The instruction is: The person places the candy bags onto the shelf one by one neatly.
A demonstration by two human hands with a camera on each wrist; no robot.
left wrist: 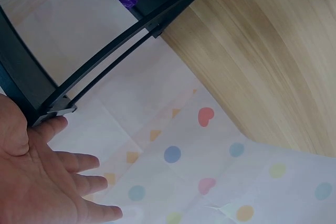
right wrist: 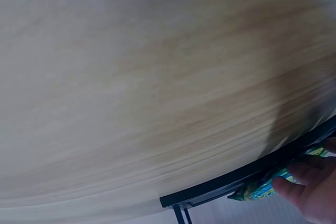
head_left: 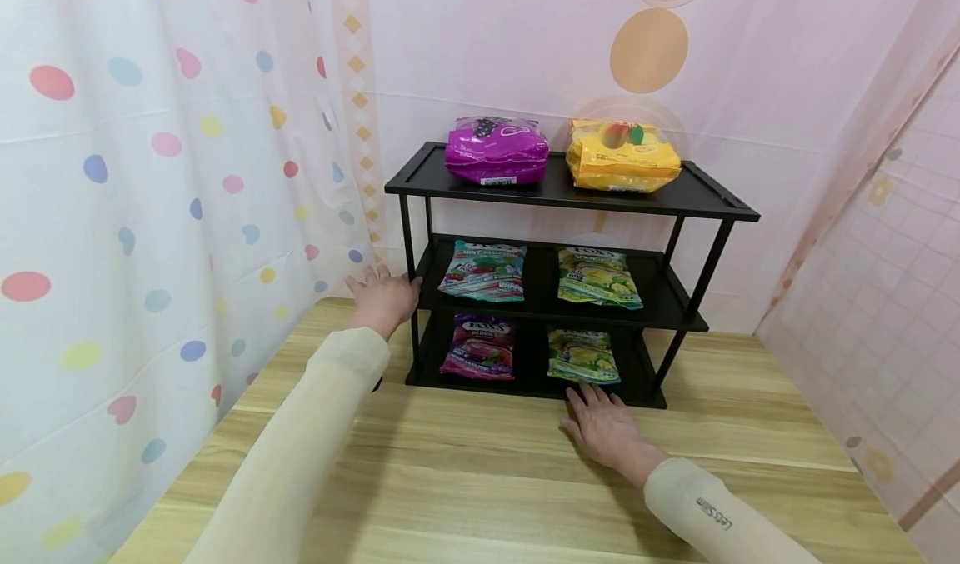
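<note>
A black three-tier shelf rack (head_left: 540, 310) stands on the table. My left hand (head_left: 382, 299) is at its left side, fingers spread; in the left wrist view that hand (left wrist: 47, 177) touches a corner of the black frame. At the bottom tier's front edge, my right hand (head_left: 609, 432) has its fingertips right at the lower edge of a yellow-green candy bag (head_left: 583, 354). The right wrist view shows these fingers (right wrist: 307, 195) overlapping the same bag (right wrist: 257, 190). Left of that bag lies a purple berry candy bag (head_left: 482, 347).
On the middle tier lie a teal mint candy bag (head_left: 486, 271) and another yellow-green bag (head_left: 598, 277). A plump purple bag (head_left: 497, 152) and a yellow mango bag (head_left: 622, 157) sit on top. Dotted curtains (head_left: 165, 189) hang beside and behind the wooden table (head_left: 465, 481).
</note>
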